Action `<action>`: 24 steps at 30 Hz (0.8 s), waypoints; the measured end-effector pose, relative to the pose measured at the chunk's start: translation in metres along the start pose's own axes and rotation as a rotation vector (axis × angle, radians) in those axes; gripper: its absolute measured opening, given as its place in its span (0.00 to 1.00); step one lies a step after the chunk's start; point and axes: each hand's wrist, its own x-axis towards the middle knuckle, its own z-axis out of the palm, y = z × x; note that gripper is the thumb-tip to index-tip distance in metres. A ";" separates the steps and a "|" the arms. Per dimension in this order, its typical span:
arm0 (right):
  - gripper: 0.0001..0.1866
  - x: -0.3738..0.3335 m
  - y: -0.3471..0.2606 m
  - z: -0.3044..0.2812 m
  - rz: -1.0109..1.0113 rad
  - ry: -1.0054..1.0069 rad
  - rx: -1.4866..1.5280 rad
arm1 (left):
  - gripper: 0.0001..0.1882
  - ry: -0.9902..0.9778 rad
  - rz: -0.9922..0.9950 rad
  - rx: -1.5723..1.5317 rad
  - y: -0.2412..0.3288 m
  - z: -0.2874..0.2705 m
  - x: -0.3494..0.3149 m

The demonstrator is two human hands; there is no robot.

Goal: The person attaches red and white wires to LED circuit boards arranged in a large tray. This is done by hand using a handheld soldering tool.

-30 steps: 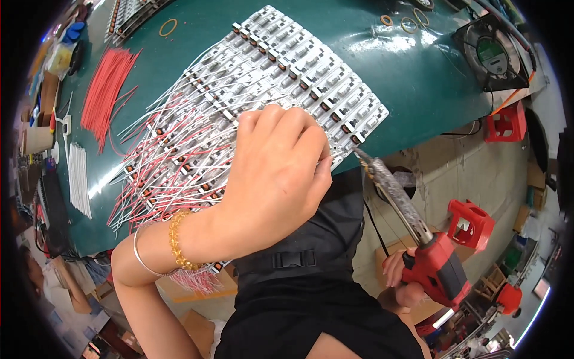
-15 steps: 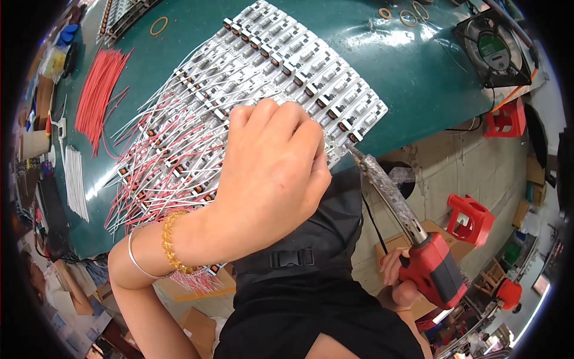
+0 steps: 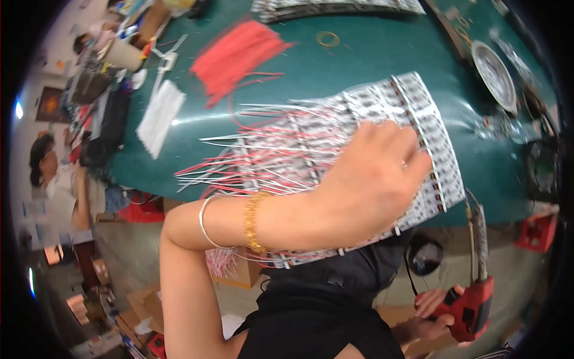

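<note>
A panel of small white circuit boards lies on the green table, reaching over its near edge. Red and white wires fan out from its left part. My left hand rests over the panel's right half, fingers curled and closed. Whatever its fingertips hold is hidden beneath the hand. Low on the right, my right hand grips the handle of a red and black soldering gun. The gun's long metal barrel points up, its tip beside the panel's lower right corner; whether they touch I cannot tell.
Loose red wires and a bundle of white wires lie on the table's left. Another panel and a rubber band are at the back. A metal dish stands far right. A person sits at the left.
The whole view has turned, so the panel and my left hand appear farther right. In the picture the soldering gun stands more upright, still in my right hand.
</note>
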 end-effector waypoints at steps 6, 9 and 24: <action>0.37 0.016 0.007 0.006 -0.022 -0.017 -0.014 | 0.12 0.027 -0.426 0.705 -0.130 -0.095 -0.063; 0.37 0.021 0.009 0.014 0.017 -0.036 -0.025 | 0.11 -0.039 -0.336 0.609 -0.138 -0.114 -0.079; 0.33 0.026 0.014 0.014 0.039 -0.135 0.005 | 0.11 0.000 -0.049 0.659 -0.169 -0.101 -0.069</action>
